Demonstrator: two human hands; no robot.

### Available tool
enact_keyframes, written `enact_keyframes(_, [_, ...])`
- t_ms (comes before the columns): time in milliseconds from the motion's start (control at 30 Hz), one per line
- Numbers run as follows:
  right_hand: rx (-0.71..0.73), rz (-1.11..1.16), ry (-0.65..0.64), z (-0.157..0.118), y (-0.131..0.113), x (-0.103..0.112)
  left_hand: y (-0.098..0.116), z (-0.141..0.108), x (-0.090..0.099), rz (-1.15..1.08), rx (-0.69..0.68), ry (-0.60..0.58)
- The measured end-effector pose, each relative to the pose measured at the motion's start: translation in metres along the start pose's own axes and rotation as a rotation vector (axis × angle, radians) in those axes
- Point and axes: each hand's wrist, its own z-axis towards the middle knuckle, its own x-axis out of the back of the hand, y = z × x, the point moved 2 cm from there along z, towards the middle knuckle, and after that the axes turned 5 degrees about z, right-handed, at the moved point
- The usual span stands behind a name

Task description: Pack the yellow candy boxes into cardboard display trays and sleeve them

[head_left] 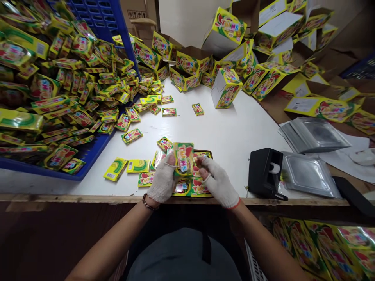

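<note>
My left hand (163, 177), in a white fingerless glove, is closed on a small yellow-green candy box (184, 158) printed "TWINS". That box is upright over an open carton (202, 151) lying at the table's front edge. Similar candy boxes (200, 186) lie face up inside the carton. My right hand (219, 181), gloved likewise, is over the carton's right side, with thumb and fingers slightly apart and nothing visible between them. Several loose candy boxes (137, 166) lie beside my left hand, some with their backs up.
A blue crate (99, 156) heaped with candy boxes stands at left. Empty display cartons (187, 64) pile up at the back and right. To the right are a black tape dispenser (263, 173), clear plastic trays (310, 171) and a dark phone-like slab (353, 193). Packed cartons (319, 246) sit below the table.
</note>
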Motion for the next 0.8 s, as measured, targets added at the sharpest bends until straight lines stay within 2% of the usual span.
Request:
enact_keyframes(67, [-0.080,0.090,0.024,0.010,-0.003,0.001,0.004,-0.003,-0.011,0.079,0.007,-0.107])
enact_keyframes(133, [-0.107,0.106,0.011,0.020,-0.002,0.008,0.004,-0.005,-0.013,0.268,-0.039,-0.164])
enact_keyframes(200, [-0.069,0.050,-0.039,0.031,0.003,0.018,0.003,-0.004,-0.001,0.524,-0.163,-0.094])
enact_keyframes(300, [-0.069,-0.103,-0.237,0.043,0.015,0.031,-0.005,0.003,0.047,0.790,-0.321,0.096])
enact_keyframes(367, [-0.087,-0.221,-0.377,0.047,0.022,0.031,-0.018,0.013,0.090,0.862,-0.292,0.113])
enact_keyframes(400, [-0.076,-0.282,-0.410,0.049,0.025,0.029,-0.026,0.019,0.111,0.996,-0.241,0.065])
enact_keyframes(467, [-0.008,-0.411,-0.403,0.048,0.029,0.020,-0.045,0.028,0.146,1.242,-0.096,-0.128])
enact_keyframes(567, [0.105,-0.582,-0.325,0.041,0.033,0.002,-0.059,0.032,0.177,1.443,-0.051,-0.316])
enact_keyframes(633, [0.151,-0.648,-0.282,0.034,0.037,-0.005,-0.057,0.031,0.182,1.476,-0.060,-0.358])
enact_keyframes(667, [0.165,-0.658,-0.266,0.031,0.039,-0.007,-0.053,0.031,0.181,1.455,-0.041,-0.340])
enact_keyframes(733, [0.183,-0.624,-0.255,0.028,0.042,-0.005,-0.041,0.030,0.175,1.294,0.019,-0.213])
enact_keyframes(800, [0.196,-0.513,-0.264,0.030,0.042,0.000,-0.023,0.027,0.162,0.949,0.033,-0.048])
